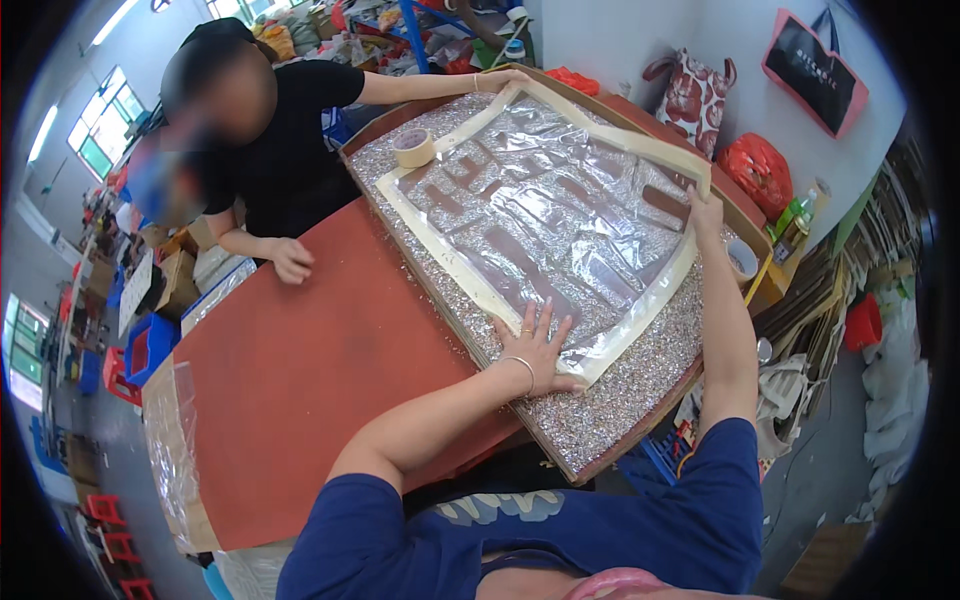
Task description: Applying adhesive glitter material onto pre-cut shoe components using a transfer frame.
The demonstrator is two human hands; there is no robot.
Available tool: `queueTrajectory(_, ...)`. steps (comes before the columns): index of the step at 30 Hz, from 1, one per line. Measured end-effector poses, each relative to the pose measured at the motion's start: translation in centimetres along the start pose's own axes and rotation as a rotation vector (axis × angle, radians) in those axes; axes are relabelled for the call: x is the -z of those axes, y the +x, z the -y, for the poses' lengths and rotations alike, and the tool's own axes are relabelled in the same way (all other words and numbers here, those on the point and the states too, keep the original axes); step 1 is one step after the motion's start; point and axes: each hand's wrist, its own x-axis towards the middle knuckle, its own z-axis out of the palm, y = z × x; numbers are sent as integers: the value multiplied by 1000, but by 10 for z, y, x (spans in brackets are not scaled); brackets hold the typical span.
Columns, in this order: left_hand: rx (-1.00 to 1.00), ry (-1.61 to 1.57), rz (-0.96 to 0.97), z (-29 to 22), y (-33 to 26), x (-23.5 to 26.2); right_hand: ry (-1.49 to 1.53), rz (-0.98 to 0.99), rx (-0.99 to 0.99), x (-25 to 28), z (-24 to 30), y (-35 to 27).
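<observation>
A clear plastic sheet bordered with cream masking tape, with several dark patches showing in it, lies over a tray covered in glittery silver granules. My left hand presses flat on the sheet's near corner, fingers spread. At the right corner, my right hand grips the taped edge, which curls up a little there. Across the table, a co-worker's hand holds the far corner. That person's other hand hovers over or rests on the red board; I cannot tell which.
A tape roll sits on the granules at the left; another tape roll is at the right edge. The large red board spans the left. A red plastic bag and stacked cardboard stand to the right.
</observation>
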Motion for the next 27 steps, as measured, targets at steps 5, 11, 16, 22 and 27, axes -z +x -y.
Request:
queueTrajectory(5,-99,79,-56,3,4,3,144,6,290,47,122,-4)
queueTrajectory(11,-112,233,-153,25,43,33,-37,-184,379,104,249,-16)
queueTrajectory(16,-37,304,-197,44,66,62,87,-246,500,148,285,-4)
queueTrajectory(22,37,89,125,50,109,111,-402,-480,777,179,266,29)
queueTrajectory(27,21,-114,-392,50,111,86,-588,-438,543,228,274,46)
